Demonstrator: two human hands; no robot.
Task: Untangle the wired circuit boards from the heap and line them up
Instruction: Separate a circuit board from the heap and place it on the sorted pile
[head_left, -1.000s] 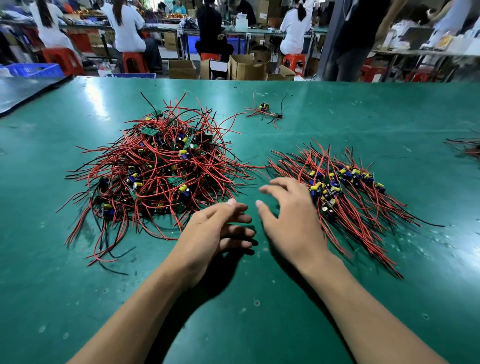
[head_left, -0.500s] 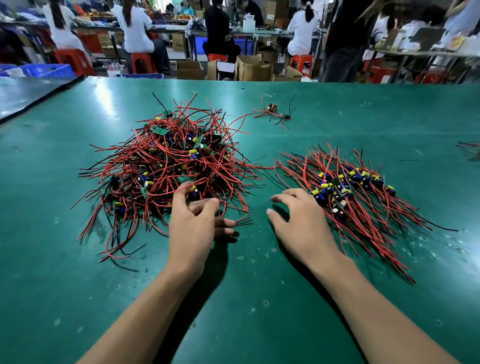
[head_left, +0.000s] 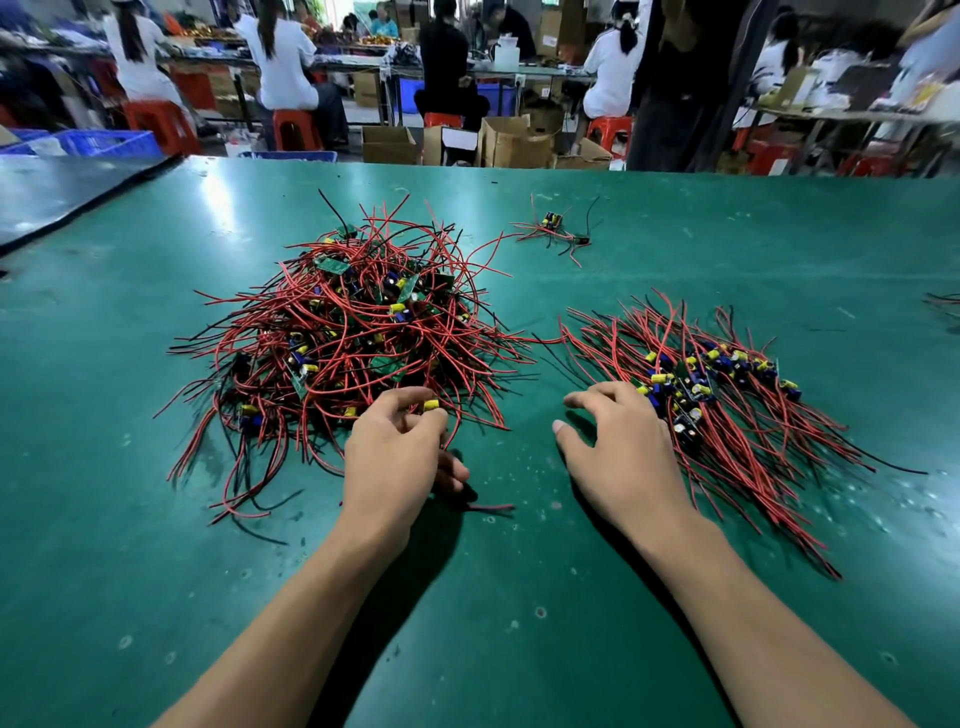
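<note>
A board (head_left: 431, 405) is pinched by the left hand (head_left: 397, 457) at the near edge of the heap (head_left: 353, 332), probably the easiest pull there. The sorted row (head_left: 727, 415) is touched by the loosely spread right hand (head_left: 621, 457), likely to steady it.

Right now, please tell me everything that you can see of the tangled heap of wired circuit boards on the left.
The tangled heap is a loose mound of small green circuit boards with yellow and blue components, knotted in red wires and fewer black ones that splay outward. It lies on the green table. The left hand pinches one board at its near edge.
</note>
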